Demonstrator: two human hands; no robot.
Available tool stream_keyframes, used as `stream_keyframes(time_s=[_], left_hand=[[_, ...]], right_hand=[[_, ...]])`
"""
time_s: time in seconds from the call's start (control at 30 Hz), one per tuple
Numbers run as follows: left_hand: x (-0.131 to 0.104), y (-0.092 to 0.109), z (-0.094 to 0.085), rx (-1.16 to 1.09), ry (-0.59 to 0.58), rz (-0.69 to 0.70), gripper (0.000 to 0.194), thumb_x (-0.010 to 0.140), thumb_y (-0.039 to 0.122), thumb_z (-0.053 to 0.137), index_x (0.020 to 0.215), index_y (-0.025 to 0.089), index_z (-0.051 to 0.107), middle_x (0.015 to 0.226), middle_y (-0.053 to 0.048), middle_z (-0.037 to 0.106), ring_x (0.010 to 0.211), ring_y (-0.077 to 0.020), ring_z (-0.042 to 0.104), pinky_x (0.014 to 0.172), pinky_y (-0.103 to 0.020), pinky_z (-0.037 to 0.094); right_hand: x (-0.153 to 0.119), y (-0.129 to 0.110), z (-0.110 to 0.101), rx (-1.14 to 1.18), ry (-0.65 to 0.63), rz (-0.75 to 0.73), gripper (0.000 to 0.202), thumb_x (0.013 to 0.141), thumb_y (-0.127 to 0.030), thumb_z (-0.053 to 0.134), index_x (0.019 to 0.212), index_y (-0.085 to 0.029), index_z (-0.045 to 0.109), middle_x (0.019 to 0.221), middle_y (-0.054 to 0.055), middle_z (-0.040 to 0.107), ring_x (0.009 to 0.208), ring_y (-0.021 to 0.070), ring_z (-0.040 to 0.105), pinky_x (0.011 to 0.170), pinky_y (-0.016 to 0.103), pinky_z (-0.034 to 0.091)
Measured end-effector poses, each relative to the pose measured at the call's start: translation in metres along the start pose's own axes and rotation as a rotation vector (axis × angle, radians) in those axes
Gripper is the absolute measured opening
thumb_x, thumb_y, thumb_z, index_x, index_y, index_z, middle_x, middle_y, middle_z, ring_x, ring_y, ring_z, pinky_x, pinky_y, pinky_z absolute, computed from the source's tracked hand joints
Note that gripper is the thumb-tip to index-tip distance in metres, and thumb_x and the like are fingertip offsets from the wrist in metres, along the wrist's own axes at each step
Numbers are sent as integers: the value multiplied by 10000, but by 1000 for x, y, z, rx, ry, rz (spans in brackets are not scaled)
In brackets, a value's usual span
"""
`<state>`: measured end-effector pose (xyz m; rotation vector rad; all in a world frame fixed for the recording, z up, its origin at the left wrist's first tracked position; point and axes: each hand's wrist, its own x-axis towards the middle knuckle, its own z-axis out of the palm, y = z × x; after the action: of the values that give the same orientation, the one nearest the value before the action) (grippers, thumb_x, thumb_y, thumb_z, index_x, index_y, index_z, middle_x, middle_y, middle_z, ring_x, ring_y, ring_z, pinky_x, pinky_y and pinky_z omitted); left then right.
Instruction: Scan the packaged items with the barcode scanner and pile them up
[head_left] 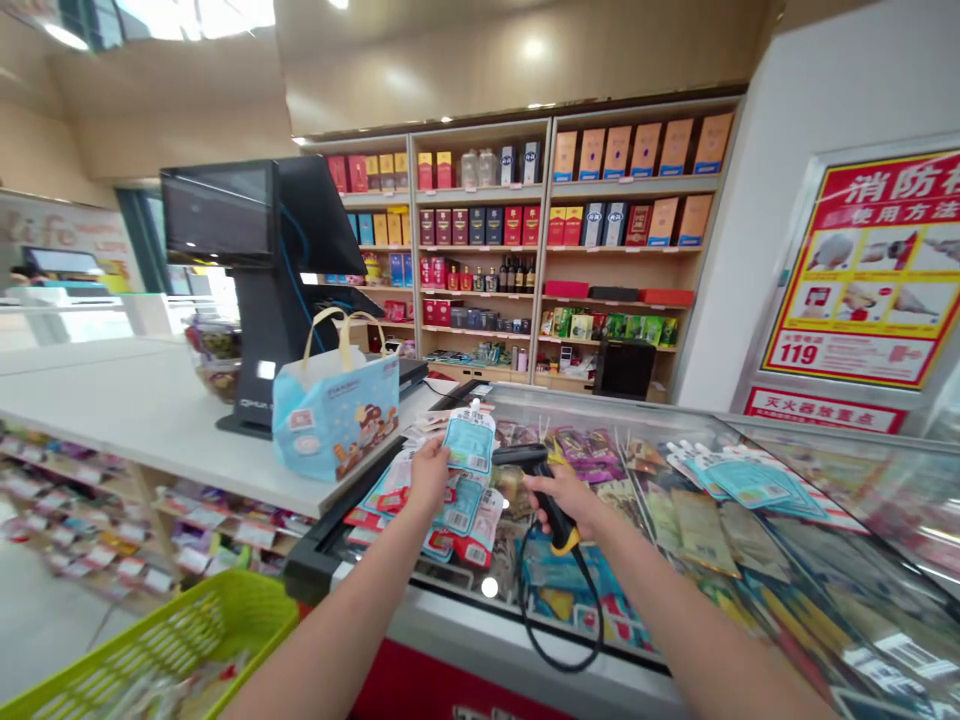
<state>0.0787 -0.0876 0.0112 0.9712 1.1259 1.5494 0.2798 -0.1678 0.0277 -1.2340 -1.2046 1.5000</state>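
My left hand (430, 472) is closed on the edge of a light-blue spouted pouch (470, 441), which it holds up over a pile of red, white and blue pouches (459, 510) on the glass counter. My right hand (561, 492) is wrapped round the handle of a black and yellow barcode scanner (553, 508), whose head points left toward the held pouch. The scanner's black cable loops down over the counter front. Farther right, more light-blue spouted pouches (750, 478) lie fanned out on the glass.
A blue paper bag (335, 412) stands on the white counter (90, 385) beside a black checkout terminal (255, 290). A green basket (187, 630) is at the lower left. Packaged goods show under the glass; boxed goods fill the back shelves (480, 195).
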Motion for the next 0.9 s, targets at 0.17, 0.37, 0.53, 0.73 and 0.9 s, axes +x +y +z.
stream_keyframes(time_s=[0.17, 0.37, 0.53, 0.73, 0.9], left_hand=[[11, 5, -32, 87, 50, 50, 274, 728, 88, 498, 959, 133, 639, 697, -22, 664, 599, -156, 631, 645, -320, 548], [26, 8, -59, 494, 157, 376, 368, 696, 38, 488, 1006, 136, 660, 1057, -110, 691, 1059, -225, 625, 1009, -390, 433], [26, 8, -50, 703, 190, 596, 273, 736, 119, 491, 916, 181, 687, 1195, -90, 632, 1177, -247, 547, 1076, -427, 367], [20, -12, 8, 605, 37, 682, 198, 726, 184, 529, 863, 188, 672, 1157, -89, 628, 1156, -245, 546, 1033, -430, 411], [3, -50, 89, 449, -226, 440, 230, 714, 149, 550, 928, 159, 634, 991, -97, 677, 947, -220, 645, 875, -395, 504]], right_hand=[[14, 0, 29, -42, -77, 7, 228, 742, -324, 641, 761, -187, 460, 502, -60, 528, 367, 74, 460, 365, 189, 392], [18, -3, 46, -41, -61, 26, 228, 747, -295, 640, 800, -199, 440, 498, -71, 526, 368, 78, 453, 371, 192, 386], [17, -1, 40, -35, -52, 15, 214, 747, -284, 642, 794, -192, 455, 498, -64, 532, 375, 86, 466, 378, 202, 395], [11, 5, 5, 1, 21, -27, 204, 742, -296, 641, 733, -179, 474, 496, -59, 517, 356, 76, 449, 372, 207, 395], [-9, 12, -52, 24, 164, -52, 183, 749, -298, 623, 733, -184, 482, 488, -62, 512, 360, 82, 454, 358, 200, 388]])
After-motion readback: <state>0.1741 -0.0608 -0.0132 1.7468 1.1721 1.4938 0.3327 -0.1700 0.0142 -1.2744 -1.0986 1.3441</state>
